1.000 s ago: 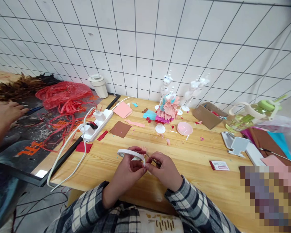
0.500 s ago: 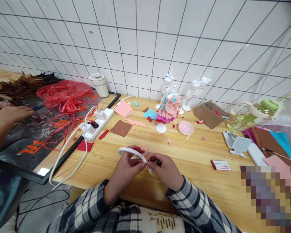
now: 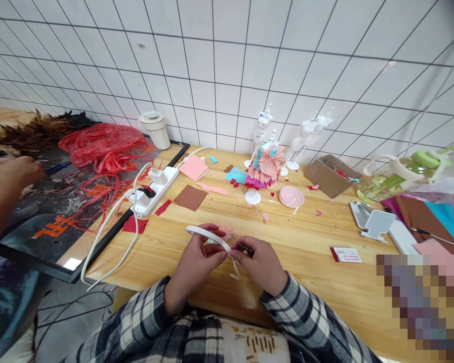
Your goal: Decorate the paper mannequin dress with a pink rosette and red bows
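Note:
My left hand (image 3: 206,252) is closed around a roll of white tape (image 3: 208,235), with the thumb and fingers holding its ring near the lower right side. From there a loose tape end (image 3: 235,269) hangs toward the table. A pleated pink paper piece (image 3: 225,231) shows just beyond my left fingertips; whether they grip it I cannot tell. My right hand (image 3: 255,257) is closed on a thin dark-handled tool (image 3: 244,247) with a slim metal tip pointing at the pink piece. The right thumb and fingertips meet the tape beside my left thumb. Fingers partly hide the tool, so its kind is unclear.
Several white figurines stand by the wall, one in a paper dress (image 3: 265,166). Nearby are a pink bowl (image 3: 292,197), a cardboard box (image 3: 327,177) and paper scraps. A power strip (image 3: 155,191) lies left. A co-worker's hand (image 3: 15,174) is at far left.
The loose tape end now hangs lower and curls near the table. More of the pleated pink piece shows beyond my fingers. Both hands keep nearly the same place.

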A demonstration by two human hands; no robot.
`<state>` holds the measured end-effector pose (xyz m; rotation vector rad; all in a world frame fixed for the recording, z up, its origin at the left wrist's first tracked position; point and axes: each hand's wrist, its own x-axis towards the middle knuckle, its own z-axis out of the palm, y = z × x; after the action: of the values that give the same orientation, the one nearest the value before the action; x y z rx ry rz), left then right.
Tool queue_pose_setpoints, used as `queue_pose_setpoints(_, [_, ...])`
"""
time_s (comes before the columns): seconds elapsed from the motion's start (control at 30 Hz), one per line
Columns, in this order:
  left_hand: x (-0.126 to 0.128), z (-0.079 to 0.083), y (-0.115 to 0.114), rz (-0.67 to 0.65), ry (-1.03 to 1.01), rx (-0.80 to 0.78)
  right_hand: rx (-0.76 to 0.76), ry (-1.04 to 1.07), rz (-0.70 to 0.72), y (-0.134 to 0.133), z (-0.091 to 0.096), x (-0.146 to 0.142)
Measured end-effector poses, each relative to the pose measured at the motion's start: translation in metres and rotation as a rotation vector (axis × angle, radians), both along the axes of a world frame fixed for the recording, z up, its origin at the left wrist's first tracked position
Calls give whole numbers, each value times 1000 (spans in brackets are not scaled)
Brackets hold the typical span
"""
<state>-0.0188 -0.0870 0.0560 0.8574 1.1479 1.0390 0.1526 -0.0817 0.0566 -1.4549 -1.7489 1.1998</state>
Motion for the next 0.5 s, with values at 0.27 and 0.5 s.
queue_pose_setpoints(0.27, [0, -11, 0, 12, -47, 19, 11, -11, -27, 0, -1, 0])
queue_pose_setpoints(0.5, [-2, -9, 1, 2, -17, 8, 21, 18, 35, 1, -5, 2])
